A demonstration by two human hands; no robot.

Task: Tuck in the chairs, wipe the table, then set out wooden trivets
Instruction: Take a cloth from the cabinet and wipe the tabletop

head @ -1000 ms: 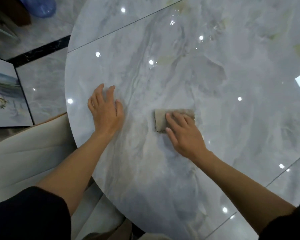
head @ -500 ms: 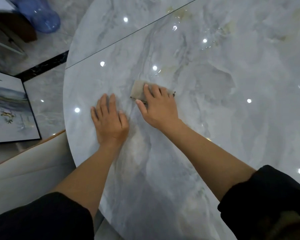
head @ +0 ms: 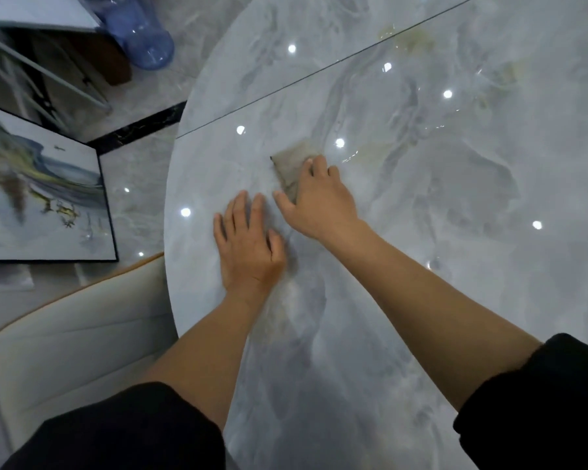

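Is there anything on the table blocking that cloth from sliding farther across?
Nothing visible does. The right hand presses the cloth onto the table, whose surface beyond shows only reflections and faint smears. The left hand rests flat on the near side, beside it.

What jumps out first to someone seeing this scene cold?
The glossy grey marble table fills most of the view, dotted with reflected lights. Near its left edge, the right hand presses a tan cloth onto it while the left hand lies flat beside it. Off the table to the left are a cream chair and a framed painting.
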